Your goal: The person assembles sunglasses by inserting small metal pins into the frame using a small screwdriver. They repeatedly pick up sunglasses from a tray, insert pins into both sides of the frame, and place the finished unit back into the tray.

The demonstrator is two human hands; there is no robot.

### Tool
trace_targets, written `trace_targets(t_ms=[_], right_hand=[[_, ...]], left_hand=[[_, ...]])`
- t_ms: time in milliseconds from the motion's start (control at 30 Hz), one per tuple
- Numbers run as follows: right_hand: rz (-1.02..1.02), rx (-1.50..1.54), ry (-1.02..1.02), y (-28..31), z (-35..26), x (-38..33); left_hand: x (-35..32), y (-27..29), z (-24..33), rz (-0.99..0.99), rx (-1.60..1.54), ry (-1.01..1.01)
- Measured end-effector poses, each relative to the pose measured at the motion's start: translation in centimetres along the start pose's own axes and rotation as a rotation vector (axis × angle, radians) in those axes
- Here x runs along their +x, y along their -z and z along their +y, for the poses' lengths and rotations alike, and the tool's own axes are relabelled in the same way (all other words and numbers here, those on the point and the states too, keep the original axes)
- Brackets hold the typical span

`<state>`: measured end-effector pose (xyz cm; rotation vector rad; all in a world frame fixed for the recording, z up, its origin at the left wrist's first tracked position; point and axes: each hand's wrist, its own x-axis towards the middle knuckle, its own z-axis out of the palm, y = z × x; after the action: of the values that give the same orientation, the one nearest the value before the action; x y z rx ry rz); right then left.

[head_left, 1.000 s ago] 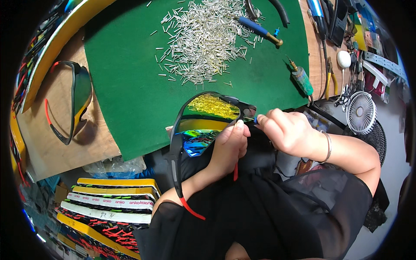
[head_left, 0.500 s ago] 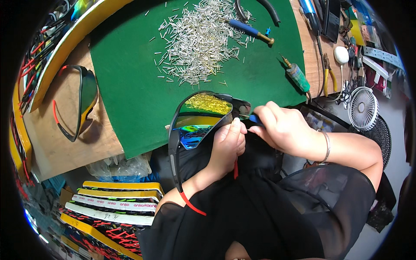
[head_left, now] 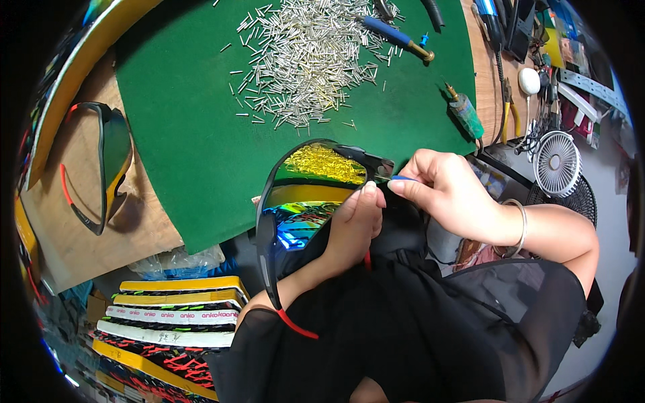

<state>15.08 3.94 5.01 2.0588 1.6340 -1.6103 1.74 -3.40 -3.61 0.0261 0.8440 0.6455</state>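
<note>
A pair of wraparound sunglasses (head_left: 316, 195), with a black frame, mirrored lens and red-tipped temples, is tilted up over the near edge of the green mat. My left hand (head_left: 357, 221) is closed on it, thumb and fingers pinching near the right hinge. Between the fingertips of my right hand (head_left: 451, 191) is a slim screwdriver (head_left: 402, 178) with a blue handle. Its thin metal shaft points left at the hinge corner of the frame; whether the tip touches is too small to tell. My right palm hides the rest of the handle.
Many small metal pins (head_left: 302, 64) lie heaped on the green mat (head_left: 181, 134). Beyond them is a blue-handled tool (head_left: 390, 32); a green-handled one (head_left: 465, 115) lies right. Another pair of sunglasses (head_left: 115, 161) rests left. Pliers (head_left: 508, 111) and a white fan (head_left: 557, 163) are right.
The view has shifted slightly, so table items sit a little further left or right. My right fingers have changed their hold on the screwdriver, its handle now lying flatter. The sunglasses stay in my left hand.
</note>
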Motion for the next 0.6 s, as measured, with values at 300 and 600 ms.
trace_targets(t_ms=[300,600], right_hand=[[-0.090,-0.037,0.144,1.0,0.7,0.2],[-0.074,0.036,0.412,4.4,2.5,-1.6]], left_hand=[[-0.1,-0.1,0.5,-0.032,-0.076,-0.023],[-1.8,-1.0,2.5,-0.011,0.124,-0.118]])
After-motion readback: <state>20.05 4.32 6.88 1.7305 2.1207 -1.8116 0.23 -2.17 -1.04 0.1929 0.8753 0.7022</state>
